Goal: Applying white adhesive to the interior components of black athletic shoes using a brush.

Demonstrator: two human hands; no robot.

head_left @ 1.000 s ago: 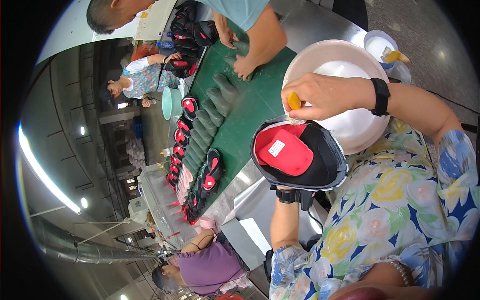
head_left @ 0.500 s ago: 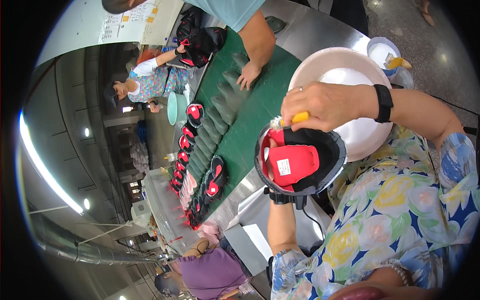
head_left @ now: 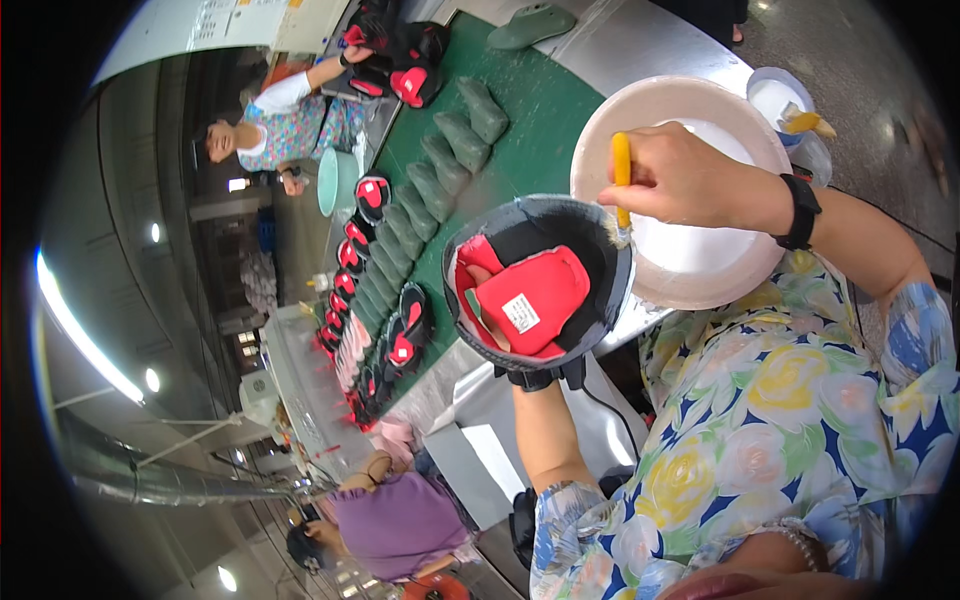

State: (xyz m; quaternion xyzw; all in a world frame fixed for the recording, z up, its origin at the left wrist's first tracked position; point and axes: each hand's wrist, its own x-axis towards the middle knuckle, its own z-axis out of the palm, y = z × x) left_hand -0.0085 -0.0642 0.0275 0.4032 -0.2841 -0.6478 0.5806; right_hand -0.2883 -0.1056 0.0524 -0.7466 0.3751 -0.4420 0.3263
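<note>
Right hand (head_left: 680,175) is gripping a brush (head_left: 622,165), fingers curled closed around the yellow handle, thumb pressing from below. Left hand is hiding under the upper (head_left: 540,285) and bearing it from underneath (can't tell how far its fingers are bent). Only the black wristband (head_left: 530,379) is showing below the upper. The upper is hanging in the air over the near table edge, mouth facing the camera, red tongue (head_left: 560,280) with a white label (head_left: 521,313) filling the middle, grey edge running around. Bristles (head_left: 614,232) are sitting at the right side of that edge (contact is too small to call).

Basin (head_left: 600,125) is standing just beyond, under the right hand, holding white liquid (head_left: 690,250). Tub (head_left: 765,92) is sitting beside it, a second brush (head_left: 800,122) leaning in it.

Further out, green mat (head_left: 545,115) is carrying a slanting row of lasts (head_left: 430,190), with shoes (head_left: 408,330) lining up on the near side and others (head_left: 372,198) on the far side. One loose last (head_left: 530,26) is lying on its own at the mat's end.

Far off, a person in a patterned apron (head_left: 300,135) is standing near a teal bowl (head_left: 337,182), one hand at a black shoe pile (head_left: 415,60). Another in purple (head_left: 400,525) is working at lower left.
</note>
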